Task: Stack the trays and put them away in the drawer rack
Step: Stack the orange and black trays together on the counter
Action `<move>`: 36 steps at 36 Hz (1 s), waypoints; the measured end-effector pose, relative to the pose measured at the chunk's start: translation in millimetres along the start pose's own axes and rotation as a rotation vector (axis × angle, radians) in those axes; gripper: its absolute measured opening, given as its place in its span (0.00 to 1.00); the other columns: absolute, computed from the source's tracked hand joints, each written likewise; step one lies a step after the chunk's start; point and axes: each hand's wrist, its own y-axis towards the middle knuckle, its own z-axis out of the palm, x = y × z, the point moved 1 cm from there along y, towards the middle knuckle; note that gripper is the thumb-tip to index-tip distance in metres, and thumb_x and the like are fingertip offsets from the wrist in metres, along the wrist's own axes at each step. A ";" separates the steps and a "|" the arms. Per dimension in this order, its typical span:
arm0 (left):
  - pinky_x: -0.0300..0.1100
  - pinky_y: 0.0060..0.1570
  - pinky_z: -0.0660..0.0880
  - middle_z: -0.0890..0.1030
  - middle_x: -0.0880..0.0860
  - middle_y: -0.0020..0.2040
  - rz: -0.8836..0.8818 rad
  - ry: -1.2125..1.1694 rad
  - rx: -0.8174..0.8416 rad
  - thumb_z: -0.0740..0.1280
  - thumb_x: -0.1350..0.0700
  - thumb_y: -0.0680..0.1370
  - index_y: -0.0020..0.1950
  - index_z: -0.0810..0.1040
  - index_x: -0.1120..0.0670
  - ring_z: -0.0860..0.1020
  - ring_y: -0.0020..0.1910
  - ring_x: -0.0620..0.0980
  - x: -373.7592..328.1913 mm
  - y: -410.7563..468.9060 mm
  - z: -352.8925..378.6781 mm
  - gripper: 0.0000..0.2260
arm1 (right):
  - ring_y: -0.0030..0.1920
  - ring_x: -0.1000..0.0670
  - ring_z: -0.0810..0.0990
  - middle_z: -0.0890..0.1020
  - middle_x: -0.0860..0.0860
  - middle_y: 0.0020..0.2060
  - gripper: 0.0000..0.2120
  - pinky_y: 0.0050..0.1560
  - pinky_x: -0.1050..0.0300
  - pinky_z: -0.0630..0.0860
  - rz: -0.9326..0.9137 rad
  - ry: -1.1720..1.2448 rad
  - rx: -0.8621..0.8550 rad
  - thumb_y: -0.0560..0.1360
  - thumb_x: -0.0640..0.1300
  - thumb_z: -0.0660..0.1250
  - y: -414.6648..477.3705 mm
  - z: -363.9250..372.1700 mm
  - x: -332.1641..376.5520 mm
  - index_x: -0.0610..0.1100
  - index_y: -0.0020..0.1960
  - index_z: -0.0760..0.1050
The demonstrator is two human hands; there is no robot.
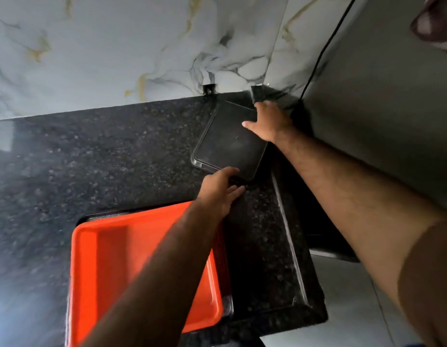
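Observation:
A black tray (226,144) lies flat on the dark granite counter (92,156) near the back right corner. My right hand (270,121) grips its far right edge, thumb on top. At the tray's near edge my left hand (221,190) has its fingers on the rim. An orange tray (112,256) sits closer to me at the counter's front, on top of a darker tray whose edge (228,284) shows along its right side. My left forearm crosses over the orange tray.
A marble-patterned wall (117,51) backs the counter. A grey appliance side (380,101) with a black cable (325,48) stands to the right. The counter's right edge (290,234) drops to a light tiled floor (355,309).

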 end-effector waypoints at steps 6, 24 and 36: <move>0.52 0.47 0.81 0.69 0.65 0.67 -0.082 -0.160 -0.136 0.67 0.64 0.74 0.69 0.67 0.62 0.74 0.62 0.63 -6.3 29.1 -0.5 0.24 | 0.71 0.40 0.70 0.70 0.39 0.71 0.39 0.70 0.46 0.69 0.040 0.076 0.089 0.73 0.67 0.64 25.2 12.3 -10.0 0.39 0.72 0.67; 0.42 0.36 0.75 0.79 0.46 0.32 0.661 0.599 -0.366 0.75 0.52 0.69 0.39 0.81 0.54 0.76 0.30 0.46 -73.1 -16.8 -41.3 0.07 | 0.45 0.53 0.85 0.86 0.54 0.44 0.38 0.48 0.53 0.81 0.394 1.250 -0.178 0.65 0.81 0.56 -34.8 -43.4 -7.7 0.49 0.45 0.84; 0.37 0.51 0.78 0.85 0.49 0.54 0.879 0.508 -0.171 0.63 0.66 0.78 0.63 0.80 0.56 0.82 0.50 0.41 -86.1 -158.3 -149.5 0.16 | 0.67 0.43 0.77 0.82 0.42 0.61 0.18 0.71 0.47 0.70 0.111 1.662 -0.118 0.74 0.35 0.70 -212.9 -36.1 43.8 0.39 0.63 0.79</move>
